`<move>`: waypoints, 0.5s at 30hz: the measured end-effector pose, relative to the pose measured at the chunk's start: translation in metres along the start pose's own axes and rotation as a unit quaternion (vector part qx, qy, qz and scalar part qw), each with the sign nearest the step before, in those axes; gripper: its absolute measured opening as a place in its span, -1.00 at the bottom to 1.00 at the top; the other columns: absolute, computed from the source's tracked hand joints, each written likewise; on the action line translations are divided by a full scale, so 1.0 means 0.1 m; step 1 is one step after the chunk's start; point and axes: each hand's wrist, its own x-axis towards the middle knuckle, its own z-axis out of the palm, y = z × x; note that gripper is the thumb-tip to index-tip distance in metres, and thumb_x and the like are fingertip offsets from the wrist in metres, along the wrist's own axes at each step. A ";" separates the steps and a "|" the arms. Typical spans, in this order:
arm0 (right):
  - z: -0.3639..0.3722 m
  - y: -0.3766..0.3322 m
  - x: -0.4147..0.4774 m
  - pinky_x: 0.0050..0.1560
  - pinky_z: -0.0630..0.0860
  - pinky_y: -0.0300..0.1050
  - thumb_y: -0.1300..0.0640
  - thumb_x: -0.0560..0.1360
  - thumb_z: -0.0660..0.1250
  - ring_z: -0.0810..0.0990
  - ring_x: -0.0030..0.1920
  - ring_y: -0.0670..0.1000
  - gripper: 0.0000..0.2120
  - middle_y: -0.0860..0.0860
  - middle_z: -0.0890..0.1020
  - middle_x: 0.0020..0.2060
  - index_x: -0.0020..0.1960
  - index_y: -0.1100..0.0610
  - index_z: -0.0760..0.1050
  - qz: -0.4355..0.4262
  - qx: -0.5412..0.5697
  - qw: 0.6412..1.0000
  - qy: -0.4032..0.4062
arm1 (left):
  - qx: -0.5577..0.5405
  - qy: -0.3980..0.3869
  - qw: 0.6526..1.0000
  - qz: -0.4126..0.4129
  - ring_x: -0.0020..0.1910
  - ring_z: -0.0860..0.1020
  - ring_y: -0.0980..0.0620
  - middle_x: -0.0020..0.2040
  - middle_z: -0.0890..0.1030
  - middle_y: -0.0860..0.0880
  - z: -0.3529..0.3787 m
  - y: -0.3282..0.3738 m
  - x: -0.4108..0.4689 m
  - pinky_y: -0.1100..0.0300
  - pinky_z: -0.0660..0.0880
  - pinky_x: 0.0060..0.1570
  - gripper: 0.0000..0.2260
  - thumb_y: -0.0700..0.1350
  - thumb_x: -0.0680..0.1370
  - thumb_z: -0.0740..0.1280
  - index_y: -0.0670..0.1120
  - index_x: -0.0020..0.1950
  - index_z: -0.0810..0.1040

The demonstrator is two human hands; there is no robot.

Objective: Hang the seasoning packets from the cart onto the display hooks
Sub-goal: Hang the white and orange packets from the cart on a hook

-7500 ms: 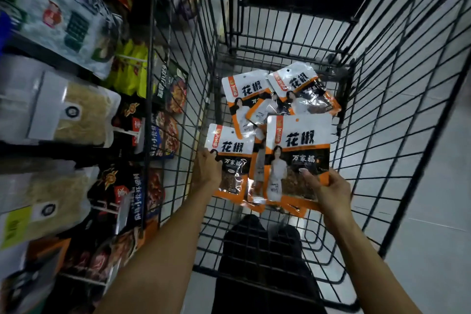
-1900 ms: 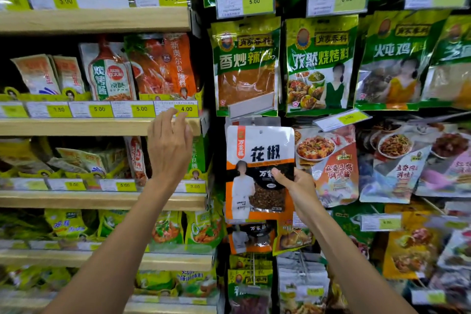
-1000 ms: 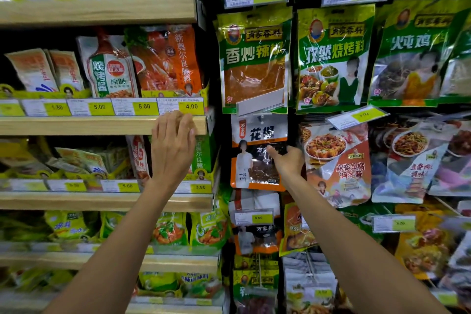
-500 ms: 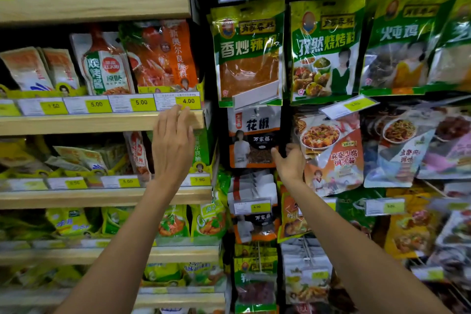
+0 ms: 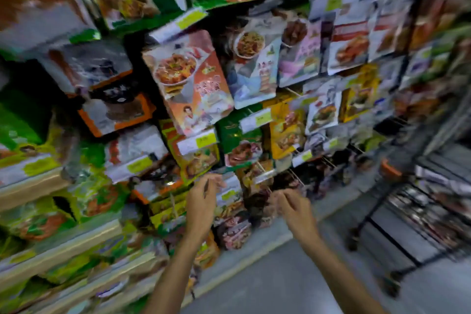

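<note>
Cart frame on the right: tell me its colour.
The cart frame is black wire; the head view shows it, though blurred.

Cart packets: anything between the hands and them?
Nothing loose. The left hand and right hand are empty; the cart stands to their right across bare floor. Only its wire side wall faces them, so reaching likely goes over it.

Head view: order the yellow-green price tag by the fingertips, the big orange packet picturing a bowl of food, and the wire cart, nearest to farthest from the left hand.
1. Price tag: just right of the fingertips of the left hand.
2. Orange packet: hanging well above the hand.
3. Wire cart: far right, beyond the right hand.
</note>
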 end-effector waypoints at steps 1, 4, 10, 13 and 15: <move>-0.24 0.24 -0.08 -0.21 0.42 -0.09 0.25 0.59 0.25 0.57 -0.26 -0.07 -0.77 0.01 0.62 -0.33 -0.21 0.16 0.58 0.029 -0.005 0.999 0.016 | -0.019 -0.033 0.999 -0.025 -0.18 0.62 0.09 -0.19 0.64 -0.05 0.28 -0.02 -0.09 0.17 0.55 -0.09 -0.78 -0.19 0.64 0.16 -0.13 -0.08 0.59; -0.99 0.86 -0.31 -0.21 0.47 -0.16 0.25 0.57 0.27 0.59 -0.28 -0.04 -0.79 0.03 0.64 -0.34 -0.20 0.23 0.61 0.108 -0.002 0.993 0.058 | -0.031 -0.122 0.991 -0.054 -0.38 0.55 0.33 -0.30 0.60 0.01 1.11 -0.01 -0.36 0.41 0.43 -0.31 -0.79 -0.28 0.62 0.17 -0.26 -0.06 0.59; -2.33 1.59 -0.54 -0.17 0.53 -0.10 0.19 0.56 0.29 0.63 -0.31 -0.04 -0.77 -0.07 0.67 -0.34 -0.23 0.02 0.60 0.204 0.002 0.968 0.144 | 0.000 -0.252 0.963 -0.098 -0.29 0.55 0.06 -0.26 0.63 -0.19 2.58 0.09 -0.82 0.06 0.46 -0.16 -0.81 -0.30 0.60 0.20 -0.15 -0.13 0.56; -2.86 1.75 -0.54 -0.18 0.56 -0.21 0.21 0.56 0.29 0.65 -0.29 -0.06 -0.84 -0.03 0.69 -0.28 -0.11 0.10 0.63 0.229 0.002 0.958 0.173 | 0.010 -0.300 0.950 -0.086 -0.30 0.58 0.24 -0.26 0.63 0.10 3.14 0.25 -0.89 0.35 0.46 -0.23 -0.84 -0.26 0.60 0.23 -0.10 -0.07 0.59; -3.18 1.81 -0.50 -0.22 0.53 -0.35 0.24 0.56 0.29 0.66 -0.28 -0.12 -0.86 -0.01 0.70 -0.24 -0.05 0.12 0.63 0.246 0.008 0.950 0.193 | 0.020 -0.330 0.940 -0.081 -0.27 0.59 0.25 -0.23 0.64 0.12 3.48 0.38 -0.88 0.49 0.43 -0.25 -0.84 -0.21 0.60 0.24 0.00 -0.07 0.58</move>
